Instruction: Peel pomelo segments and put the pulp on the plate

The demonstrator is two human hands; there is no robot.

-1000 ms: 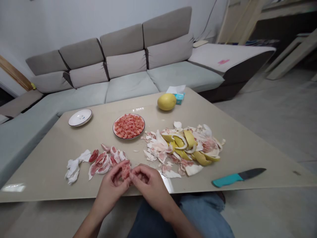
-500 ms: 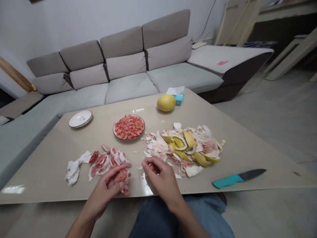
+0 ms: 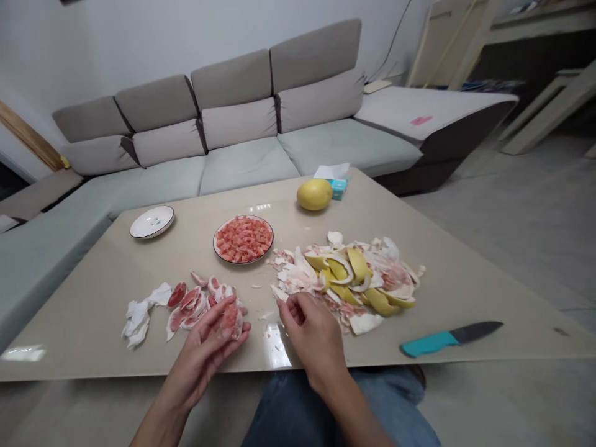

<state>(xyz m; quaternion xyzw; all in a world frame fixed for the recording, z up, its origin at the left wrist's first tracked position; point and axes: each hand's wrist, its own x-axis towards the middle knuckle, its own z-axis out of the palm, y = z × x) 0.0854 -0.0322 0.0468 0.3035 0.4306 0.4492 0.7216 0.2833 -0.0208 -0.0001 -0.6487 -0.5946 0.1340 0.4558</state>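
Observation:
My left hand holds a pink pomelo segment between thumb and fingers, near the table's front edge. To the right, apart from it, my right hand has its thumb and fingertips pinched together beside the peel pile; whatever they grip is hidden. Behind my left hand lie several pomelo segments with whitish skin on them. A heap of yellow rind and white membrane, the pomelo peel, spreads behind my right hand. Farther back, a dark-rimmed plate bears a mound of pink pomelo flesh.
On the table stand a whole yellow pomelo, a tissue pack and a white plate. A turquoise-handled knife lies front right, blade pointing right. Crumpled tissue is at the left. A grey sofa stands behind.
My right hand has shifted slightly right, away from my left. The left hand has turned the pomelo segment more upright, its fingers spreading a little to the right.

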